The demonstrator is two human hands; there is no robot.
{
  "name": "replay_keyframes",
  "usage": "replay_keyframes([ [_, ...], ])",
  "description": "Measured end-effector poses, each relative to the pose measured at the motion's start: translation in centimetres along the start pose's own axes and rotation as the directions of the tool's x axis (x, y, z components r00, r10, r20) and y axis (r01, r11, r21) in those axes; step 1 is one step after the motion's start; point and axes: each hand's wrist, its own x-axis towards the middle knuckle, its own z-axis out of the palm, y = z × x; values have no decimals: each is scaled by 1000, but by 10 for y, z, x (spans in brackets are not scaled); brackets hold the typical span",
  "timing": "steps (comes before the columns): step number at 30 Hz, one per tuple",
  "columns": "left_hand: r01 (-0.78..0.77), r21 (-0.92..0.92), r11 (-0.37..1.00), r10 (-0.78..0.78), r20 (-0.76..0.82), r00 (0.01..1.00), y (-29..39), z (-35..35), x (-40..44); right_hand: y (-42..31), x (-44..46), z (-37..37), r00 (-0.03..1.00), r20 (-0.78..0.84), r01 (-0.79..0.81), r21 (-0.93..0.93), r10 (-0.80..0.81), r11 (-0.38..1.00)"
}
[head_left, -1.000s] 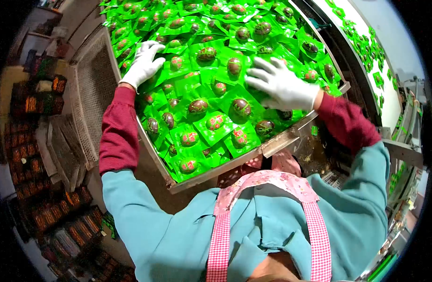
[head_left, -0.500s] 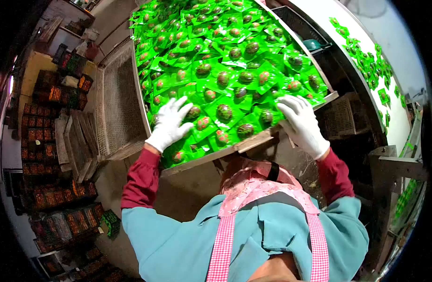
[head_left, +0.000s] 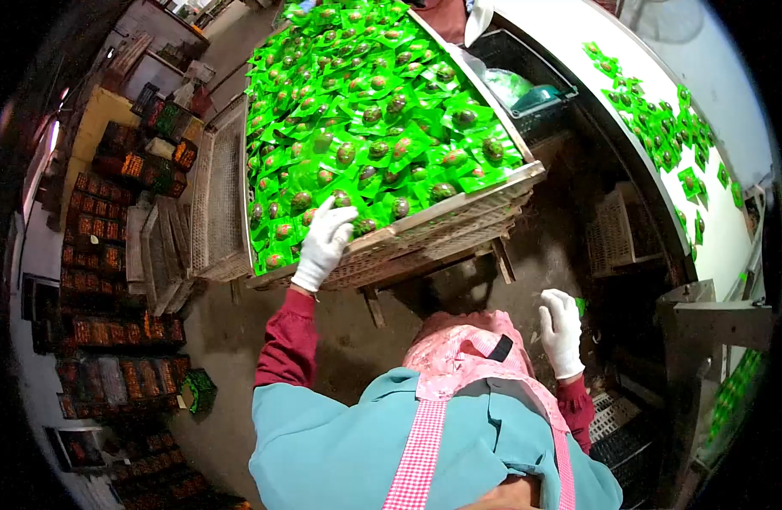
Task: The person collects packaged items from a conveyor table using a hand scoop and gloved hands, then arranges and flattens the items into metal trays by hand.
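Green packets with dark, egg-shaped contents [head_left: 378, 149] fill a large shallow tray [head_left: 459, 200] raised on a stand. My left hand [head_left: 325, 242], in a white glove, rests at the near edge of the tray, its fingers apart over the nearest packets and holding nothing. Lower and to the right, away from the tray, my right hand [head_left: 562, 333] hangs over the floor. It wears a white glove too, its fingers slightly curled and apart, with nothing seen in it.
A perforated rack [head_left: 217, 195] stands left of the tray. Stacked dark crates [head_left: 123, 331] line the far left. At the right is a white surface [head_left: 578, 42] with more green packets. A dark crate [head_left: 527, 64] sits beyond the tray, near part of another person.
My right hand has left the packets and moved down, away from the tray. My left hand has drawn back to the tray's near edge. The tray now appears farther off.
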Motion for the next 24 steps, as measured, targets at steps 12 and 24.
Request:
replay_keyframes([
  [12, 145, -164, 976, -179, -214, 960, 49, 25, 19, 89, 33, -22, 993, 38, -110, -21, 111, 994],
  [24, 391, -303, 869, -336, 218, 916, 64, -7, 113, 184, 106, -59, 815, 79, -577, 181, 574, 796],
])
